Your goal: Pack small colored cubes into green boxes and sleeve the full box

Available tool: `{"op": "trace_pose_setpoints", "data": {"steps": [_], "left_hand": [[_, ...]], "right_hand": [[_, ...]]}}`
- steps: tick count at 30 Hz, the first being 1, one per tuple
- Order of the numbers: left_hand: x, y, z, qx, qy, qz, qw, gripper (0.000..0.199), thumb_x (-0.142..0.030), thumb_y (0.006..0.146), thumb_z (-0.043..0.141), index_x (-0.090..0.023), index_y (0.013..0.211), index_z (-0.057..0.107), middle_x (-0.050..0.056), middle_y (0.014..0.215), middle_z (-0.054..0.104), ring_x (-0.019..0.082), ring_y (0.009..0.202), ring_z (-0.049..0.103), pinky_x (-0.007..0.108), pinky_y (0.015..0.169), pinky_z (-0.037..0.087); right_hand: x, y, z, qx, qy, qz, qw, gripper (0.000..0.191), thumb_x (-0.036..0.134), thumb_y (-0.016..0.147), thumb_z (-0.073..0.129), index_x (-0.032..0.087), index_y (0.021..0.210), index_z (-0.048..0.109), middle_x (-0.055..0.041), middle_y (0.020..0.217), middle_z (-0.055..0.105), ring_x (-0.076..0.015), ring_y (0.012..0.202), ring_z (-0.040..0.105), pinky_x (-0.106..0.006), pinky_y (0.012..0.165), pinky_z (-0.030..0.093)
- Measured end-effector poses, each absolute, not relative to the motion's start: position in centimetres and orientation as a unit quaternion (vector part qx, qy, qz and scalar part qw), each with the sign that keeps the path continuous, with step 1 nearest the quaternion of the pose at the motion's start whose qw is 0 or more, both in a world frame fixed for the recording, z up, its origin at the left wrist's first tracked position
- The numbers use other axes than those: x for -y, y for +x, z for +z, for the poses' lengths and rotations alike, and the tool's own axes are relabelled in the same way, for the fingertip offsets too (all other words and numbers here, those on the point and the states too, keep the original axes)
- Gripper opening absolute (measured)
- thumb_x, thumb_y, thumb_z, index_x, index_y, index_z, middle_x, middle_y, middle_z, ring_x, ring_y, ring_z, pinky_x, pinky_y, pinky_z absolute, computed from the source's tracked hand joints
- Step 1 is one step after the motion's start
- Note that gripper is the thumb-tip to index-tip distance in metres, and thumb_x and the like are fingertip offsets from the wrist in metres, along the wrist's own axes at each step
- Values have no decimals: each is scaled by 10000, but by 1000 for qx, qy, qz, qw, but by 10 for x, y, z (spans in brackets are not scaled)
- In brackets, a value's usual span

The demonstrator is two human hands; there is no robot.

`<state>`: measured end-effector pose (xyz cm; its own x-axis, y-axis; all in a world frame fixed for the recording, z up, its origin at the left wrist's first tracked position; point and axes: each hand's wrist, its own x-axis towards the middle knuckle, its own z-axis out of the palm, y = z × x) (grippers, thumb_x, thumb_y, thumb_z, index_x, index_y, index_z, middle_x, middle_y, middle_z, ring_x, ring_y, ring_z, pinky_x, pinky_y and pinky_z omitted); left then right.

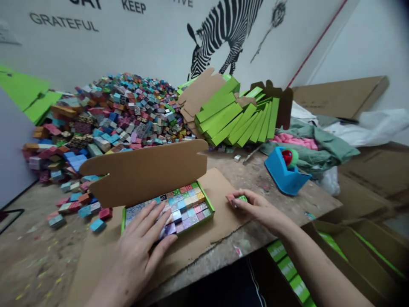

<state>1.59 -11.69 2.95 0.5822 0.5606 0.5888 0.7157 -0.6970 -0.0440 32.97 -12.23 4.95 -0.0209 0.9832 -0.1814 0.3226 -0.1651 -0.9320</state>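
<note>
An open cardboard box [209,215] with green sides lies on a flat cardboard sheet [220,187], its brown lid [150,168] standing up at the back. Small patterned cubes [182,204] fill it in rows. My left hand [143,234] rests flat over the left part of the cubes, fingers spread, hiding those beneath. To the right of the box, just above the sheet, my right hand [252,204] pinches small cubes [243,198], one green and one reddish; the fingers partly cover them.
A big heap of coloured cubes [128,111] lies behind the box, with loose cubes [97,225] at its left. Folded green boxes [239,115] are stacked at the back. A blue tape dispenser [284,175] stands right. Cartons with green boxes [287,268] sit below the table edge.
</note>
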Motion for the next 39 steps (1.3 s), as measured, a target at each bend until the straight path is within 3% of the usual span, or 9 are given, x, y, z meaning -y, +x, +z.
{"op": "trace_pose_setpoints", "data": {"steps": [3,7,10,15,20,26,33,39], "left_hand": [[113,20,24,369,-885,-227,168,525,-469,793,433,-195,1240,430,58,1264,465,268,1157,433,421,830,491],[114,18,17,386,-883,-205,169,564,-508,785,419,-236,1277,371,34,1256,471,240,1121,476,390,855,482],[115,16,15,379,-884,-210,174,583,-525,774,425,-240,1279,369,31,1250,477,237,1116,480,377,854,486],[115,16,17,371,-885,-190,205,573,-515,791,401,-205,1272,382,40,1264,459,237,1130,467,396,845,495],[118,18,20,379,-883,-178,214,541,-480,810,393,-168,1252,409,46,1279,442,224,1162,434,391,871,482],[118,20,20,384,-880,-169,223,513,-466,817,392,-183,1244,420,47,1277,446,223,1155,442,379,876,481],[118,19,18,393,-886,-138,205,479,-479,816,384,-278,1250,407,55,1299,427,238,1177,415,387,894,458],[119,20,19,403,-885,-147,183,484,-518,789,406,-314,1227,433,59,1296,430,245,1171,418,392,885,454]], "right_hand": [[119,339,34,547,-615,450,347,377,474,765,524,163,975,561,-46,1009,599,-141,895,522,-258,783,385],[117,346,24,535,-652,407,351,398,502,759,506,185,993,556,-12,846,593,-110,670,501,-219,560,366],[117,352,22,523,-658,405,360,379,490,754,511,176,965,544,4,752,557,-91,576,448,-207,494,330],[120,348,37,519,-669,366,385,361,436,733,554,157,960,526,-22,811,568,-110,631,486,-235,568,389],[118,301,62,621,-540,414,389,258,306,803,509,189,1033,523,-40,955,579,-131,821,529,-277,740,420],[96,244,52,829,-455,182,269,251,171,737,604,208,985,596,-44,968,524,-161,919,466,-316,822,387],[83,231,36,830,-462,196,245,328,41,669,605,131,972,515,-64,970,475,-129,812,474,-255,732,429],[91,230,42,830,-462,174,258,162,53,707,565,146,829,516,-45,875,501,-140,799,471,-262,713,423]]}}
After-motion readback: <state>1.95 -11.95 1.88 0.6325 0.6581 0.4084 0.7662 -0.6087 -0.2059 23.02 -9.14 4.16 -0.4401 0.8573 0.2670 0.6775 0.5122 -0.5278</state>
